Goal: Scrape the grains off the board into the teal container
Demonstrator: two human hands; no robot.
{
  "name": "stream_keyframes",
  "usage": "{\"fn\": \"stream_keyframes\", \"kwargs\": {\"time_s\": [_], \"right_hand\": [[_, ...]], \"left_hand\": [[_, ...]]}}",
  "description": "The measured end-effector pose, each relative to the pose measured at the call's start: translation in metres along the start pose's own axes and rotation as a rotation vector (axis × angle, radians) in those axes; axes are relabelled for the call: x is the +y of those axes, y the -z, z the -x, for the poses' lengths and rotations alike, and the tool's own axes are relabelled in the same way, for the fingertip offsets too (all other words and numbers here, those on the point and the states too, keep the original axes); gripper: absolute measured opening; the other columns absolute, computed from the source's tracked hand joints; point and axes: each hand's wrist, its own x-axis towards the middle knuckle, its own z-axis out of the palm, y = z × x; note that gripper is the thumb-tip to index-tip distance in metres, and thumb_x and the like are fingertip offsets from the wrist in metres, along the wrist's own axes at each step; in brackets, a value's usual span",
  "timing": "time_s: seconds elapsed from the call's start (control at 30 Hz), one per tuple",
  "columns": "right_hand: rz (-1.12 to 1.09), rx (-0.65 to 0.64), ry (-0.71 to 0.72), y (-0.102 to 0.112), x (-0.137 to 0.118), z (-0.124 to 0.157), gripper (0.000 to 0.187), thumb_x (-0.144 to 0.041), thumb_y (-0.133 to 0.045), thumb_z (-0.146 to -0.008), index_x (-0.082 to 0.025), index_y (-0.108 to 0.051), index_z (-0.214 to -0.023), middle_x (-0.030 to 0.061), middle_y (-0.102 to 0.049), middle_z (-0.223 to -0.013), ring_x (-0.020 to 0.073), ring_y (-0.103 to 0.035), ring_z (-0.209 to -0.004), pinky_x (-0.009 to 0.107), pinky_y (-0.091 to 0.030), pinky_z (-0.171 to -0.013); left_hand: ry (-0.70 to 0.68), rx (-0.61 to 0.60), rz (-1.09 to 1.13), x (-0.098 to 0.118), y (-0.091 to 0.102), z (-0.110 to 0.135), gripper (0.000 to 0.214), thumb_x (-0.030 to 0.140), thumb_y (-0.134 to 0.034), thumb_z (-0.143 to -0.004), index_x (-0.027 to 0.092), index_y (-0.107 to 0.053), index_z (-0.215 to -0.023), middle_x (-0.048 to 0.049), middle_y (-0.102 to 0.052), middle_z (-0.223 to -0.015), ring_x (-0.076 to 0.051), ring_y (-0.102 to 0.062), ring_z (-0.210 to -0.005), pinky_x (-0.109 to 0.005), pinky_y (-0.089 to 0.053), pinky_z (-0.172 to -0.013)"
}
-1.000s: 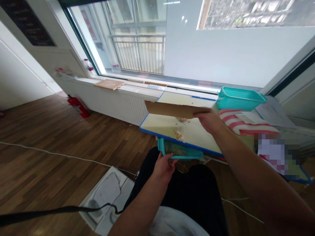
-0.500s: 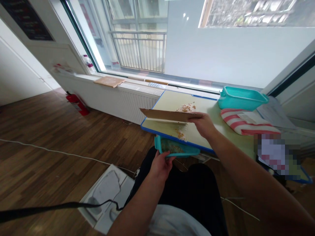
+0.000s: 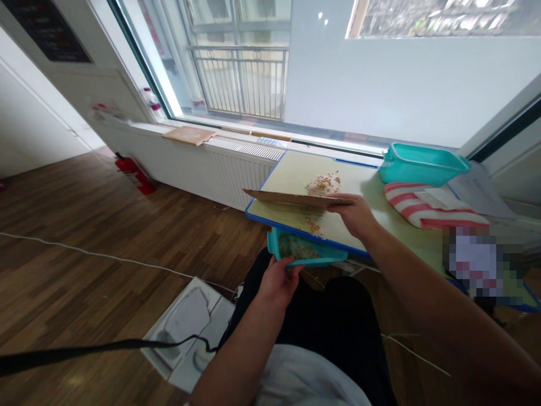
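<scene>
My right hand grips the end of a flat piece of cardboard, held on edge across a pale table with a blue rim. Loose crumbly bits of white and orange-brown lie on the far side of the cardboard. A smaller scatter of them lies on the near side, close to the table's front edge. Below that edge, my left hand is closed on the near rim of a turquoise tub. Similar crumbly material covers the tub's bottom. What the cardboard's lower edge touches is partly hidden.
A second turquoise tub stands at the table's back right, behind a red-and-white striped cloth. A white box sits on the floor at left, with a dark strap near it. A white cable crosses the floor. A fire extinguisher stands by the radiator.
The view has shifted slightly. More of the pile beyond the cardboard shows, and the near scatter looks a little smaller. Both hands keep their holds on the cardboard and the tub.
</scene>
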Motion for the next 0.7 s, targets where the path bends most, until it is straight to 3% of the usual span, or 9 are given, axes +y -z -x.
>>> {"fn": "stream_keyframes", "kwargs": {"time_s": [0.17, 0.7], "right_hand": [[-0.013, 0.029, -0.008, -0.005, -0.006, 0.013, 0.029, -0.019, -0.071, -0.051, -0.022, -0.075, -0.080, -0.0014, -0.072, -0.079, 0.0217, -0.065, -0.081, 0.038, -0.047, -0.084], [0.075, -0.146, 0.067, -0.008, -0.020, 0.053, 0.018, -0.024, -0.070, -0.063, -0.021, -0.075, -0.080, 0.0023, -0.072, -0.083, 0.0196, -0.065, -0.082, 0.035, -0.048, -0.080]], "left_hand": [[-0.004, 0.003, -0.018, 0.002, 0.003, 0.001, 0.032, 0.002, -0.053, -0.079, 0.022, -0.050, -0.104, -0.0027, -0.064, -0.083, -0.012, -0.064, -0.053, -0.014, -0.045, -0.037], [0.038, -0.047, -0.033, 0.001, 0.009, 0.014, 0.039, 0.000, -0.052, -0.078, 0.024, -0.049, -0.109, -0.0029, -0.064, -0.088, -0.014, -0.066, -0.056, -0.011, -0.040, -0.034]]}}
